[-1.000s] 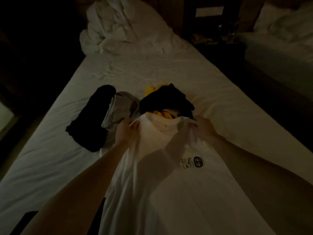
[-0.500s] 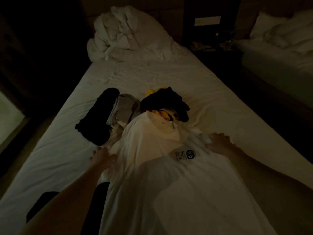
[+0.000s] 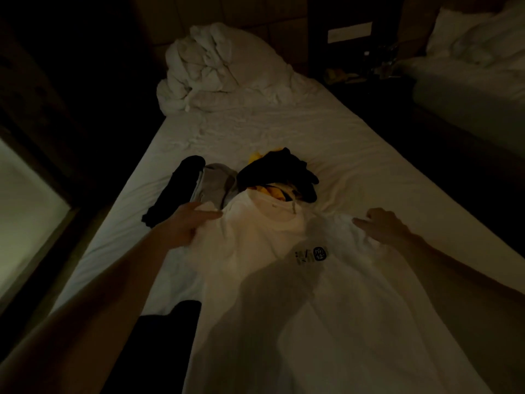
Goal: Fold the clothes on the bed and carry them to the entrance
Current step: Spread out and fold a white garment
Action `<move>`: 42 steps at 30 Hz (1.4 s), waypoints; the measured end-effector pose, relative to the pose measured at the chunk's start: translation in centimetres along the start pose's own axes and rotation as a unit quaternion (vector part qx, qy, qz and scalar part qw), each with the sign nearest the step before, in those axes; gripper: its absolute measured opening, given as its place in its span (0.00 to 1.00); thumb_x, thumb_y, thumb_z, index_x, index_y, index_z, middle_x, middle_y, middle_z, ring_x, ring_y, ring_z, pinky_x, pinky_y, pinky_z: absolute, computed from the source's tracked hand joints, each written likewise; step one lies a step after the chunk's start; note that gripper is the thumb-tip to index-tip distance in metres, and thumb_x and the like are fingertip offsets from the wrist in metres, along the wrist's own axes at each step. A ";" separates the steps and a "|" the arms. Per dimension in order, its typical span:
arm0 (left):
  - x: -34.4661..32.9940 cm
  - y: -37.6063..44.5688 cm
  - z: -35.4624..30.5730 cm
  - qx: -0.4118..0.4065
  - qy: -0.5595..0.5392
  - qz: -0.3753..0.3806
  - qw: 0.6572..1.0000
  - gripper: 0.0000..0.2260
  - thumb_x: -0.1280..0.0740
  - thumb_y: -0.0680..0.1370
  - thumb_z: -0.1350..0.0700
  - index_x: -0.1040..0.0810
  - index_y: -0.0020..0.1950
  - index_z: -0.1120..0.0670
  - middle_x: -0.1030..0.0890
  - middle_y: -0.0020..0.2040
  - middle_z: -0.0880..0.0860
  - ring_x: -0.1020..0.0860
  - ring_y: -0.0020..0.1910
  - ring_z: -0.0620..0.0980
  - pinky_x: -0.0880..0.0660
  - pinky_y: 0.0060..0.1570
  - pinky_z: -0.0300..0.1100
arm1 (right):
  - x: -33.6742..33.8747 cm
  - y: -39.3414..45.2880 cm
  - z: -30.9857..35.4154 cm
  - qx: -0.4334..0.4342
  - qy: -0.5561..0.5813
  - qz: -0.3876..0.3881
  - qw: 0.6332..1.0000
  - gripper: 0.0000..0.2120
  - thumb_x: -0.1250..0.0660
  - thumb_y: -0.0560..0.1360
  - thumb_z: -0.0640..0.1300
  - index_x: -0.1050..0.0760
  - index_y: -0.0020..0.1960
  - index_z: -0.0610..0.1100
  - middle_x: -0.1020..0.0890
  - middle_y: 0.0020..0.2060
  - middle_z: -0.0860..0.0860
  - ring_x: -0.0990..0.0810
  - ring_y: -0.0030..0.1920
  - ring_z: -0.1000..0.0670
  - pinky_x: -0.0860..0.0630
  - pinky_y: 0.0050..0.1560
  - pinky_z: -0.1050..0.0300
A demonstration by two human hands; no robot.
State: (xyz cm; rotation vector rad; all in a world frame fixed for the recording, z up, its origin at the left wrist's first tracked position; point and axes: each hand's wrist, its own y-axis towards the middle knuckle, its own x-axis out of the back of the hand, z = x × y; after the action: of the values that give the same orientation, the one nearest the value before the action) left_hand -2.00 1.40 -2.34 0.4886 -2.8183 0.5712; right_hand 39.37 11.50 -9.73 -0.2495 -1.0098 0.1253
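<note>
A white T-shirt (image 3: 326, 294) with a small dark chest logo lies spread face up on the bed (image 3: 355, 155), collar pointing away from me. My left hand (image 3: 189, 224) is at its left shoulder, with sleeve fabric pinched between thumb and fingers. My right hand (image 3: 380, 226) sits on the right shoulder, fingers curled into bunched cloth and one finger pointing left. Beyond the collar lie a black garment (image 3: 173, 191), a grey garment (image 3: 216, 183), and a black garment over something yellow (image 3: 281, 169).
A crumpled white duvet (image 3: 224, 66) is heaped at the head of the bed. A dark nightstand (image 3: 366, 69) and a second bed (image 3: 468, 78) stand to the right. Dark cloth (image 3: 167, 336) lies at the near left edge. The floor to the left is dim.
Both hands have moved up from the shirt's sides to its shoulders. One second ago they held the shirt raised near the collar; it now lies flat.
</note>
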 end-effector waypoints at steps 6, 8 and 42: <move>-3.9 -1.4 -0.6 -0.062 -0.242 0.080 0.965 0.14 0.44 0.83 0.63 0.32 0.69 0.61 0.27 0.60 0.57 0.22 0.56 0.62 0.18 0.46 0.46 | 2.0 -1.1 1.8 -0.005 0.197 -0.013 0.980 0.15 0.28 0.75 0.51 0.25 0.42 0.39 0.20 0.39 0.43 0.22 0.37 0.46 0.25 0.36 0.56; -3.3 -1.7 0.4 -0.074 -0.243 0.071 0.965 0.14 0.40 0.81 0.61 0.30 0.65 0.63 0.25 0.59 0.60 0.19 0.52 0.61 0.18 0.46 0.47 | 2.2 -2.0 3.1 -0.026 0.268 0.000 0.963 0.15 0.27 0.73 0.48 0.27 0.37 0.40 0.23 0.34 0.44 0.25 0.31 0.47 0.30 0.31 0.58; -6.8 -27.5 18.7 0.128 0.548 0.119 0.818 0.33 0.26 0.72 0.50 0.35 0.73 0.58 0.26 0.65 0.57 0.23 0.57 0.56 0.24 0.55 0.49 | -8.8 -29.1 -10.1 0.052 -0.049 0.106 0.992 0.34 0.29 0.72 0.49 0.37 0.74 0.44 0.26 0.66 0.42 0.24 0.61 0.41 0.26 0.55 0.54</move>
State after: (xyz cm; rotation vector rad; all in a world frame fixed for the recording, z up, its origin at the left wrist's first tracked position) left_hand 11.43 -28.32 -11.84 -0.1639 -1.6857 0.9067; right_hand 42.98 -20.00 -14.41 -0.2575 -1.0699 0.3860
